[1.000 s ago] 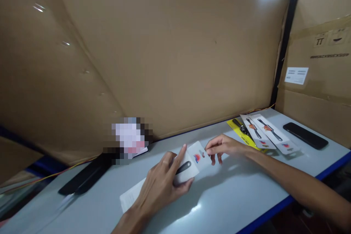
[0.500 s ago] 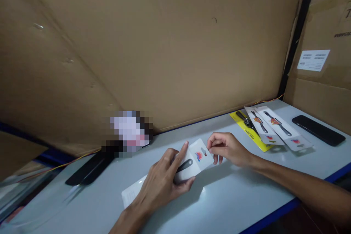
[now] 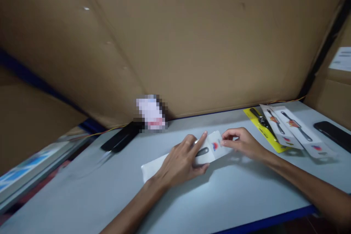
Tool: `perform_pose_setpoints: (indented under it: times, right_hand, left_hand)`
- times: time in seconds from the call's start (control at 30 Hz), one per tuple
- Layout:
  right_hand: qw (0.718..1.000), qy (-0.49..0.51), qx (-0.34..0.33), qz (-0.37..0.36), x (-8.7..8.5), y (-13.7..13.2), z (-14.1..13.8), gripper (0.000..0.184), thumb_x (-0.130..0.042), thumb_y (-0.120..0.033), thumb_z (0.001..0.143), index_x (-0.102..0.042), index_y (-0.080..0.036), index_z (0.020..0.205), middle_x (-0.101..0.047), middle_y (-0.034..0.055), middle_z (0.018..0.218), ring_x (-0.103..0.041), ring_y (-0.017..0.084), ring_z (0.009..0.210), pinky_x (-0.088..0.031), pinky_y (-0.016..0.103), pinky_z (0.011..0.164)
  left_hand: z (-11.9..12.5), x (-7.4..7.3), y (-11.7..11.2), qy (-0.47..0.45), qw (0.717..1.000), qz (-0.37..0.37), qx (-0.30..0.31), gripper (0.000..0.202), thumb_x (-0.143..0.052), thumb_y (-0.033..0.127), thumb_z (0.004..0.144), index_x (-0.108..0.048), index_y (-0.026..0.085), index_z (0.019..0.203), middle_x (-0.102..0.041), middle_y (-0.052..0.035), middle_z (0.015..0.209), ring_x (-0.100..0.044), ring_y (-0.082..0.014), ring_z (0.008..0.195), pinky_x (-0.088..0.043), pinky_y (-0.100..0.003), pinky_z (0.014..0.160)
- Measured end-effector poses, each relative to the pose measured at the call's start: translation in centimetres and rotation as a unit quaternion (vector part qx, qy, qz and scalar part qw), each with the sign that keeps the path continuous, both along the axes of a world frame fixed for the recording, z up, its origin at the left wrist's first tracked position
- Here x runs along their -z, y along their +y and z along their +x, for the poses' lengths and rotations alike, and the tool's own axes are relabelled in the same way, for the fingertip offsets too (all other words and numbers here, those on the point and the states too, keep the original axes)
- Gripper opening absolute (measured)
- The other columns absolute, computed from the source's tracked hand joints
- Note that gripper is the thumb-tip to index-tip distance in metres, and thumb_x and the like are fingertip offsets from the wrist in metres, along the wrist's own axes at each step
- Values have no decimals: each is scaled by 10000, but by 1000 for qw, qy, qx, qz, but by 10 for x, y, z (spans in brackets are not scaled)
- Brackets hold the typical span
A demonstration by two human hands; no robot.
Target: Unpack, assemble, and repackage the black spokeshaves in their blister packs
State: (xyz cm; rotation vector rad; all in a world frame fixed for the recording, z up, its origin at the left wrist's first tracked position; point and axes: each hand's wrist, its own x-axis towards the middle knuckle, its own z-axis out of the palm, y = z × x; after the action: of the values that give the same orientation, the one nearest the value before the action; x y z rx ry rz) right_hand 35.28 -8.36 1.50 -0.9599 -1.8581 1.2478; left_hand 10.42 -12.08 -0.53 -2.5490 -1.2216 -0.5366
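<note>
A white carded package (image 3: 153, 164) lies slanted in front of me, with a black tool handle (image 3: 203, 151) and a red-and-blue logo showing on it. My left hand (image 3: 181, 162) grips it across the middle, thumb along the near edge and index finger stretched over the far edge; the part under the palm is hidden. The fingertips of my right hand (image 3: 238, 142) pinch the package's right end beside the hang hole. To the right lie two similar white packages (image 3: 311, 142) picturing two-handled black tools, overlapping a yellow-backed package (image 3: 274, 140) with a black tool.
On the pale tabletop (image 3: 109, 193), a black flat case (image 3: 333, 135) is at the far right. Further left, a black object (image 3: 122, 138) lies beside a pixelated item (image 3: 151, 113) leaning on the cardboard wall (image 3: 197, 44). A thin cable runs along the wall's base.
The view has swung left, so everything appears shifted right. My left hand still holds the package, and my right fingertips remain at its right end, now reaching slightly over the logo end.
</note>
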Motion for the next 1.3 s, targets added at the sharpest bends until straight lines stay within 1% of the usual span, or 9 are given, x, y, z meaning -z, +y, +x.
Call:
perform_pose_setpoints:
  times: [0.1, 0.2, 0.33, 0.4, 0.47, 0.53, 0.63, 0.9, 1.3]
  right_hand:
    - [989, -75, 47, 121, 8, 2, -3, 212, -627, -314, 817, -574, -184, 658, -542, -14, 689, -475, 131, 653, -348, 255, 593]
    - [977, -97, 85, 168, 19, 13, 1, 268, -577, -325, 848, -474, -201, 633, -474, -34, 632, -427, 131, 616, -312, 265, 591]
    - [968, -110, 139, 179, 27, 38, 22, 292, -556, -402, 850, -468, -212, 647, -451, -35, 602, -427, 141, 604, -298, 269, 579]
    - [963, -120, 171, 173, 28, 50, 35, 293, -559, -435, 829, -496, -211, 652, -476, -25, 597, -440, 147, 595, -303, 269, 567]
    - [958, -124, 198, 168, 29, 59, 44, 292, -564, -455, 804, -509, -211, 653, -505, -13, 594, -456, 154, 588, -312, 267, 551]
    - [954, -124, 209, 176, 30, 63, 48, 285, -559, -453, 796, -510, -211, 653, -519, -6, 595, -464, 157, 586, -317, 264, 538]
    - [952, -130, 195, 196, 31, 64, 48, 291, -549, -444, 816, -497, -212, 648, -506, -9, 592, -461, 154, 580, -313, 262, 530]
    - [955, -133, 163, 209, 29, 59, 46, 303, -546, -432, 886, -478, -218, 683, -520, -35, 567, -504, 140, 523, -330, 264, 547]
    - [960, -138, 131, 207, 24, 45, 36, 287, -543, -396, 902, -474, -220, 686, -548, -30, 572, -546, 150, 554, -359, 263, 564]
  left_hand:
    - [7, 0, 1, 22, 998, -55, 0, 948, -669, 454, 825, -147, 262, 1593, -526, -102, 1090, -567, -269, 935, -537, -379, 685]
    - [3, -6, 8, -16, 997, -80, -17, 725, -538, 476, 933, -277, 223, 1560, -537, -129, 1128, -551, -275, 1016, -527, -428, 813]
    - [-23, -11, 22, -156, 969, -76, -178, 530, -459, 413, 976, -452, 167, 1445, -531, -168, 1255, -532, -285, 1132, -442, -450, 962]
    - [-37, -6, 32, -203, 942, -119, -239, 465, -487, 406, 952, -539, 150, 1336, -607, -141, 1139, -591, -264, 1003, -460, -406, 872]
    - [-47, 1, 41, -211, 932, -167, -241, 364, -546, 393, 909, -623, 146, 1165, -661, -64, 863, -612, -218, 770, -456, -337, 721]
    - [-52, 10, 48, -217, 928, -192, -235, 257, -563, 350, 883, -640, 157, 1034, -646, -14, 709, -589, -188, 660, -425, -300, 655]
    - [-55, 18, 55, -237, 920, -199, -242, 184, -539, 331, 876, -619, 173, 929, -656, -8, 695, -589, -176, 657, -407, -282, 649]
    - [-59, 18, 62, -247, 917, -192, -246, 321, -470, 415, 899, -491, 214, 649, -574, 11, 611, -526, -155, 599, -343, -264, 590]
    - [-63, 16, 57, -235, 923, -137, -272, 183, -465, 259, 895, -548, 208, 741, -572, -22, 633, -493, -178, 594, -260, -300, 610]
